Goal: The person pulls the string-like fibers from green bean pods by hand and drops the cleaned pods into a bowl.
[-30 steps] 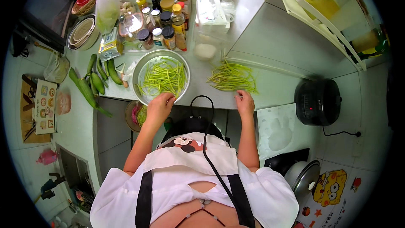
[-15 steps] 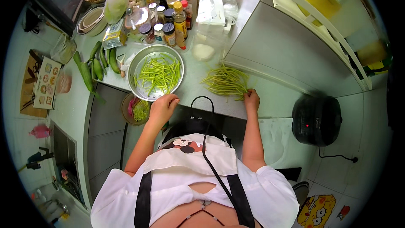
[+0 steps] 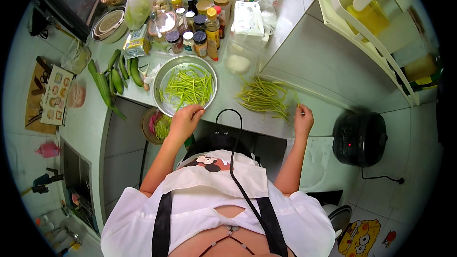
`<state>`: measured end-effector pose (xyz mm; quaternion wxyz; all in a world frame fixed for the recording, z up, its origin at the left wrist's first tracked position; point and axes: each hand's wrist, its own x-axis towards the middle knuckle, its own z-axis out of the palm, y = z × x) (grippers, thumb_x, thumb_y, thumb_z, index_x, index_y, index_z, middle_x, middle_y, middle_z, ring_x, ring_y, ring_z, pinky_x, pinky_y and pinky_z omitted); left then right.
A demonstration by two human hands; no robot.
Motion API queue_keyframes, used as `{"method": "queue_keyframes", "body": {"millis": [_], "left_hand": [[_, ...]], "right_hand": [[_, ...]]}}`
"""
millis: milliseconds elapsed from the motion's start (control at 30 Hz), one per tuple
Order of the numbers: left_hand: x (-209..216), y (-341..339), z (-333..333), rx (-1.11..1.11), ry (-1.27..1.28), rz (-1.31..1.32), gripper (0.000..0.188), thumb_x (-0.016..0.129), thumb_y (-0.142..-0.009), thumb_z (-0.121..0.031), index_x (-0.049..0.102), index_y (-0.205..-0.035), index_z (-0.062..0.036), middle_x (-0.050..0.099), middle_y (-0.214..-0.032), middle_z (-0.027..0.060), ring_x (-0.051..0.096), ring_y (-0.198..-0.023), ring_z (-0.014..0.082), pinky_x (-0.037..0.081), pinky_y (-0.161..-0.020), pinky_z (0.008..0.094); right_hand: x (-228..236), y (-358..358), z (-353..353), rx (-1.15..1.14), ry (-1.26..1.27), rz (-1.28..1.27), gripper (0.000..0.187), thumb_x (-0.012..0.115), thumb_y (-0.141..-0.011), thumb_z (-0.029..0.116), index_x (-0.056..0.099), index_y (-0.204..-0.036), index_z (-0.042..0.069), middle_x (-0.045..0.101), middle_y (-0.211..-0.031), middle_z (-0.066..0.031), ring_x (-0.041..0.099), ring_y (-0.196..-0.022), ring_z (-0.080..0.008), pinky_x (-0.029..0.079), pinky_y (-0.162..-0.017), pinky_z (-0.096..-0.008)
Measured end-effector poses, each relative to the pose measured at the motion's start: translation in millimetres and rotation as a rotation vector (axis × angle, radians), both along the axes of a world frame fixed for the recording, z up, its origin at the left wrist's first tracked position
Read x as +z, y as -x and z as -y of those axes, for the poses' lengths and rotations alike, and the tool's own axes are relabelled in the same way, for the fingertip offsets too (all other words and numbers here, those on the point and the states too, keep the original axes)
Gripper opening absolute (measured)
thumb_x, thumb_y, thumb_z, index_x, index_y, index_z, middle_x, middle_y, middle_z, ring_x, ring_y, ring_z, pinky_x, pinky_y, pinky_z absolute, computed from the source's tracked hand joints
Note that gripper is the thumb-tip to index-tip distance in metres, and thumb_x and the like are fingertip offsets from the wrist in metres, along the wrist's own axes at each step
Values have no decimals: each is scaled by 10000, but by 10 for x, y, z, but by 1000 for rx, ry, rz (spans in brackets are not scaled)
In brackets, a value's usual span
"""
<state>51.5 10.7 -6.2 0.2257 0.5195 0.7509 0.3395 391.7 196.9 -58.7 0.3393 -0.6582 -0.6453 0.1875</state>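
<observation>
A round metal basin [image 3: 213,90] with small holes stands at the counter's front edge, holding cut lengths of long green bean [image 3: 188,85]. My left hand [image 3: 186,119] is closed in a pinch at its near rim; whatever is between the fingertips is too small to make out. To the right lies a loose pile of uncut long beans [image 3: 262,96]. Just right of that pile, my right hand [image 3: 303,119] is raised, thumb and fingers closed on a single long bean [image 3: 296,99] that points up and away.
Several green gourds [image 3: 112,78] and a peeler [image 3: 145,78] lie left of the basin. Behind it stand sauce bottles and jars [image 3: 200,43]. Below the edge is a bin [image 3: 151,126] with scraps. A black rice cooker [image 3: 359,139] sits at the right. A black cable [image 3: 232,152] hangs before me.
My right hand has moved right, away from the bean pile, with one bean in its fingers. My left hand stays by the basin's rim. The whole view has shifted slightly.
</observation>
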Motion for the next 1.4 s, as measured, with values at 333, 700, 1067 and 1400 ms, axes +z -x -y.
{"method": "queue_keyframes", "body": {"millis": [333, 700, 1067, 1400], "left_hand": [[436, 282, -30, 30, -280, 37, 279, 641, -802, -117, 584, -1073, -77, 600, -1050, 106, 636, -764, 269, 505, -669, 350], [419, 716, 151, 89, -378, -202, 223, 627, -836, -148, 610, -1047, -78, 648, -913, 117, 641, -779, 269, 515, -664, 334], [424, 1003, 256, 53, -317, 356, 388, 532, -910, -373, 541, -1094, -32, 622, -970, 157, 623, -847, 306, 485, -725, 368], [389, 1346, 354, -72, -265, 398, 320, 523, -928, -313, 574, -1012, -9, 642, -835, 104, 628, -747, 179, 485, -662, 284]], "right_hand": [[848, 1294, 722, 393, -21, -164, 166, 617, -811, 46, 647, -971, 16, 584, -873, -79, 571, -667, -151, 484, -610, -268], [1149, 2109, 1151, 648, -61, -218, 165, 620, -818, 35, 644, -980, 20, 570, -833, -51, 529, -610, -99, 434, -544, -232], [1001, 2542, 1498, 740, -163, -130, 158, 662, -798, 77, 670, -956, 69, 593, -696, -73, 549, -539, -163, 431, -509, -275], [971, 2867, 1681, 721, -174, -110, 148, 649, -790, 50, 664, -936, 67, 583, -696, -92, 545, -545, -205, 441, -522, -299]]}}
